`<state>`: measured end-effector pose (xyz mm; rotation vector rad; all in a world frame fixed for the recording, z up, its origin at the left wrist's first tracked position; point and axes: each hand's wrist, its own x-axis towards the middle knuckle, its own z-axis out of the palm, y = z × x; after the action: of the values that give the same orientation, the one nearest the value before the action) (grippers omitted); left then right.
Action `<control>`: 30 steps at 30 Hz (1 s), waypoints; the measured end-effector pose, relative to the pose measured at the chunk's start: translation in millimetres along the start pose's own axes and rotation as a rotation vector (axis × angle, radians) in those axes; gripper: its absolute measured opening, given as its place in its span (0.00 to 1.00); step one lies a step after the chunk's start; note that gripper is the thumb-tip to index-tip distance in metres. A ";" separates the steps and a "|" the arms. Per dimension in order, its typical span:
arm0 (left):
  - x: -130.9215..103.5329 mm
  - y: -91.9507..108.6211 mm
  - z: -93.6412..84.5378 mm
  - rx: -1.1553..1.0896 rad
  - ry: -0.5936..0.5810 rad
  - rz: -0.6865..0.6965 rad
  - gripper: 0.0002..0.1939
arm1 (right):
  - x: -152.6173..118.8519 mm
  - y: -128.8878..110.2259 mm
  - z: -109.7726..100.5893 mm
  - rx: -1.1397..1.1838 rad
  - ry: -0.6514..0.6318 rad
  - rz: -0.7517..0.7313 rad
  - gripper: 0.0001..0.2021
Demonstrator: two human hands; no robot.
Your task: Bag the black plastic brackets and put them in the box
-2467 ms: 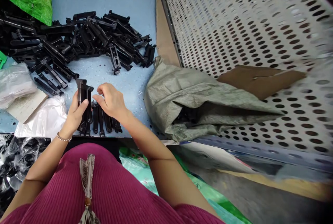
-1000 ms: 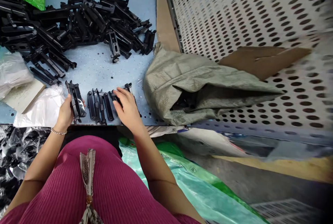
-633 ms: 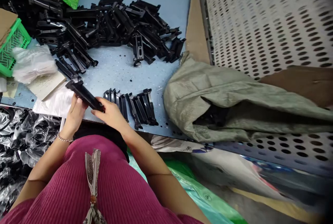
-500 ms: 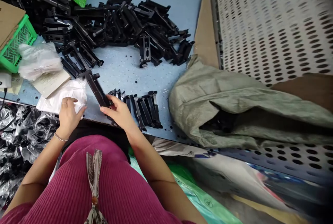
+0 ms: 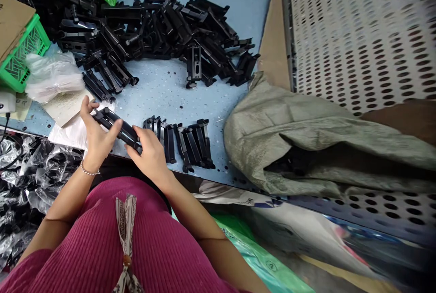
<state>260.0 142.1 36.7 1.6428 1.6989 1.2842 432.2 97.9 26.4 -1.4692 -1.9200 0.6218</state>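
A long black plastic part [image 5: 123,130] is held between my two hands above the front edge of the blue table. My right hand [image 5: 149,151] grips its lower right end between thumb and fingers. At its upper left end, my left hand [image 5: 98,134] has thumb and fingers around it. Just right of my right hand, a row of similar black parts [image 5: 195,145] lies side by side. Farther back spreads a large heap of black parts [image 5: 163,29]. Under and behind my left hand are white plastic bags [image 5: 70,135].
A green basket [image 5: 25,52] with cardboard and a clear bag bundle [image 5: 56,77] stand at the left. Wrapped pieces [image 5: 20,193] fill the lower left. On the right lies an open grey-green sack [image 5: 272,116] against a perforated metal panel [image 5: 357,34].
My left hand has lifted off the white bags and closed on the black part's upper end. The part has tilted flatter, held now by both hands.
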 end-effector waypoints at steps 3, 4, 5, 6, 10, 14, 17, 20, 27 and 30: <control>7.8 -2.5 -0.3 -0.082 -0.075 -0.054 0.41 | -3.3 1.8 0.6 0.004 -0.003 0.011 0.25; 8.5 -2.4 -0.4 -0.081 -0.080 -0.050 0.41 | -4.1 2.2 1.3 0.006 0.004 0.011 0.25; 8.3 -1.4 -0.1 -0.062 -0.072 -0.034 0.43 | -4.8 2.3 2.3 0.007 0.014 0.009 0.24; 7.4 0.1 0.7 -0.032 -0.058 -0.010 0.46 | -5.4 2.2 3.4 0.010 0.020 0.006 0.24; -1.9 3.4 3.0 0.080 -0.072 0.089 0.58 | -5.7 2.3 5.7 0.123 -0.027 0.063 0.23; -19.4 -14.8 -4.0 -0.012 -0.138 0.046 0.49 | -1.3 10.7 0.7 0.361 -0.050 0.208 0.23; -33.3 -38.9 -11.4 0.161 -0.161 -0.012 0.29 | 3.7 18.9 -2.5 0.442 -0.035 0.284 0.24; -36.4 -59.5 -19.2 0.425 -0.257 -0.002 0.13 | 8.2 23.1 -1.0 0.570 -0.057 0.373 0.26; -9.3 -75.5 -44.6 -0.004 -0.382 -0.275 0.10 | 16.0 13.3 2.8 1.238 -0.137 0.618 0.25; -3.1 -72.5 -48.1 -0.072 -0.361 -0.321 0.13 | 19.7 4.1 12.3 1.429 -0.338 0.654 0.23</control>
<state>182.7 134.7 -2.5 1.3893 1.5904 0.8296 422.5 118.1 19.0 -0.9182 -0.6066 2.0468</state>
